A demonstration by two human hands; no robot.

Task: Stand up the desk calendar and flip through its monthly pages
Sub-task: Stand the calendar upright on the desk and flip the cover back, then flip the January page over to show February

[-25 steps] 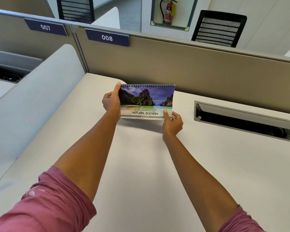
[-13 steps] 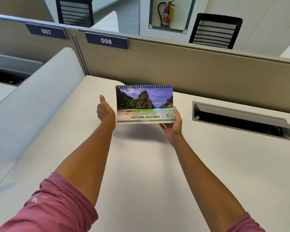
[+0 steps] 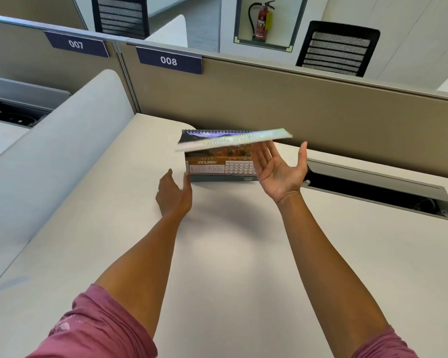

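Side screen: a pale rounded divider (image 3: 49, 140) runs along the left edge of your desk (image 3: 230, 267), with the plate "007" (image 3: 76, 44) on the wall behind it.
Left sleeve: pink cloth (image 3: 96, 329) bunched at your elbow, forearm bare and stretched forward.
Left hand: your left hand (image 3: 175, 196) rests low on the desk at the calendar's lower left corner, fingers loosely spread – the thumb tip is at the base edge, but you cannot tell whether it presses there, and nothing is closed in the hand.
Calendar: the desk calendar (image 3: 219, 167) stands upright on its base near the back of the desk, just in front of the tan partition (image 3: 308, 120), spiral binding on top, the page marked JANUARY facing you.
Cover page: the scenery cover (image 3: 233, 140) is lifted about level and blurred, hinged on the spiral, its free edge tipped up to the right.
Plate: "008" (image 3: 168, 60) hangs on the partition above the calendar.
Right hand: your right hand (image 3: 279, 171) is palm up and wide open under the lifted cover – the fingertips (image 3: 265, 148) are at its underside, the thumb stands apart to the right, and nothing is gripped.
Cable hatch: an open slot with a raised flap (image 3: 373, 187) sits in the desk to the right of that hand.
Beyond the partition: a fire extinguisher (image 3: 261, 20) in a wall niche and a black chair back (image 3: 336, 49).
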